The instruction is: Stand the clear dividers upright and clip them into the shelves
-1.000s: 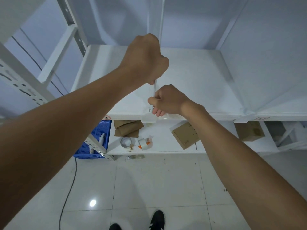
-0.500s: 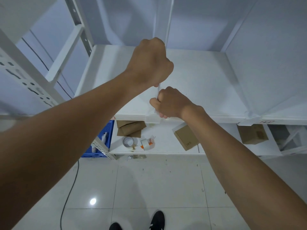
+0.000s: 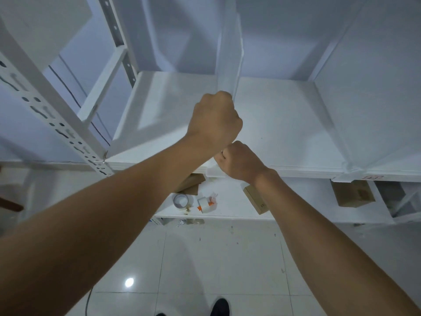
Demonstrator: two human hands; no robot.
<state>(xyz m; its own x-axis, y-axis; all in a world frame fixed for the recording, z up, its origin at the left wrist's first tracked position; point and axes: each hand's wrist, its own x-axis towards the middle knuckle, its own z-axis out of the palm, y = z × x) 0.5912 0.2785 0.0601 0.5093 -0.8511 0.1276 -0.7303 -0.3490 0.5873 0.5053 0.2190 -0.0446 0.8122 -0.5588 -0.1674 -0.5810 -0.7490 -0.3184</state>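
Note:
A clear divider (image 3: pixel 229 55) stands upright on the white shelf (image 3: pixel 284 124), running from the front edge toward the back. My left hand (image 3: pixel 215 120) is closed in a fist around its near edge, partway up. Just below, my right hand (image 3: pixel 240 161) grips the divider's bottom front corner at the shelf's front lip. The clip at the base is hidden behind my right hand. A second clear divider (image 3: pixel 341 142) stands upright farther right on the same shelf.
A perforated white upright (image 3: pixel 52 115) rises at the left. The lower shelf holds a tape roll (image 3: pixel 181 200), a small white-and-orange item (image 3: pixel 206 202) and cardboard boxes (image 3: pixel 352 192). White floor tiles and my shoes lie below.
The view has shifted so the shelf and both hands sit lower and to the right in frame. My hands keep their grip on the divider, now closer together.

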